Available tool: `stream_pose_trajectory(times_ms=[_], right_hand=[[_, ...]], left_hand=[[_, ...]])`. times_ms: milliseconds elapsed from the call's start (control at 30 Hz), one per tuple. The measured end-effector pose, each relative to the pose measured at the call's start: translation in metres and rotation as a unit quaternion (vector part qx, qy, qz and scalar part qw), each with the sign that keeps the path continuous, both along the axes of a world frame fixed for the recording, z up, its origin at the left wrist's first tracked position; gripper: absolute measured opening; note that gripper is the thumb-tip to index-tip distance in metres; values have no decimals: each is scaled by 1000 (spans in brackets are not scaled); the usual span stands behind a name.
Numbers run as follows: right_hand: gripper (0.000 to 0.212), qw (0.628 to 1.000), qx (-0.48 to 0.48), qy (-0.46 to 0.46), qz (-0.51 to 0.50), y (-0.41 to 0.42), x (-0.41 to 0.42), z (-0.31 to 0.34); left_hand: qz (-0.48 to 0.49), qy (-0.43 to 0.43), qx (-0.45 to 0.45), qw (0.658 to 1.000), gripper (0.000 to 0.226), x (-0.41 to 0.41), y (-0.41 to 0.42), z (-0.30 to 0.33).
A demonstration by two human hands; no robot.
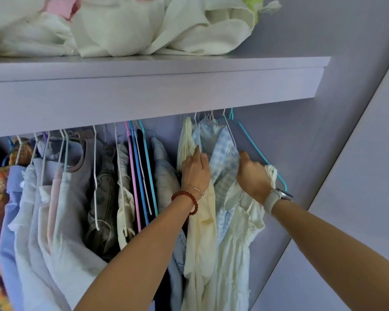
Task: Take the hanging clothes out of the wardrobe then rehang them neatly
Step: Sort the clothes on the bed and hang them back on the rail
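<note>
Overhead, left hand (195, 170) on cream garment (200, 221), right hand (253, 176) gripping checked shirt (225, 162)

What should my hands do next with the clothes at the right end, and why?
Probably lift the blue checked shirt off the rail: the left hand and right hand already flank it, parting it from the cream garments, but its hanger is not yet unhooked.

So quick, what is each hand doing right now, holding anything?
Left hand: fingers pinched around the pale yellow garment near its hanger.
Right hand: closed on the blue checked shirt.
</note>
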State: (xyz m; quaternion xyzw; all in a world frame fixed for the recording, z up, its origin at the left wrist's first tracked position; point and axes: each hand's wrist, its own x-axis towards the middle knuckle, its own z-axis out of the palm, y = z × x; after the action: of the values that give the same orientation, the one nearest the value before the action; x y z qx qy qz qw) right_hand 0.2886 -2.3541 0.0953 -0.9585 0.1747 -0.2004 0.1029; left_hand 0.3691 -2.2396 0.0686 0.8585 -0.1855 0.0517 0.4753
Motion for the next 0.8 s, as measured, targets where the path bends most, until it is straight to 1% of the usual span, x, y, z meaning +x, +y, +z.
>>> stream_pose_trajectory(times_ms=[100,167,233,300,333,367,433,467,533,600,633,667,733,767,800], right_hand=[[37,997,70,19,8,3,4,-2],[34,995,102,12,17,2,4,-4],[35,993,117,5,27,0,4,-9],[42,994,105,-5,31,1,1,-16],[43,996,78,-40,31,2,-3,-19],[44,994,36,-93,36,4,-7,-22],[43,974,-44,-213,67,14,-15,-25],[40,962,-47,-252,93,22,-16,-26],[38,949,1,-272,160,43,-15,-27],[41,942,71,-239,224,71,-8,-25],[43,939,123,-200,251,88,-2,-25],[42,932,185,-147,274,105,4,-24],[33,903,314,-37,289,138,19,-24],[28,889,360,-9,284,152,24,-26],[23,882,382,-9,277,163,27,-28]], left_hand=[[-29,47,16,998,47,-2,-3,3],[-47,63,54,995,50,-5,-1,10],[-59,81,95,990,53,-9,2,14],[-53,72,118,989,55,-15,6,17],[-39,42,126,990,55,-20,11,17],[-18,-7,127,992,53,-27,18,16],[23,-118,112,986,50,-43,38,15],[44,-158,106,981,48,-51,51,16],[105,-225,97,964,43,-61,78,18],[173,-250,108,946,43,-62,107,21],[201,-230,115,945,44,-61,122,24],[223,-191,118,949,43,-58,136,24],[249,-102,99,958,43,-53,162,21],[245,-86,89,962,44,-53,171,18],[238,-89,81,964,46,-54,177,15]])
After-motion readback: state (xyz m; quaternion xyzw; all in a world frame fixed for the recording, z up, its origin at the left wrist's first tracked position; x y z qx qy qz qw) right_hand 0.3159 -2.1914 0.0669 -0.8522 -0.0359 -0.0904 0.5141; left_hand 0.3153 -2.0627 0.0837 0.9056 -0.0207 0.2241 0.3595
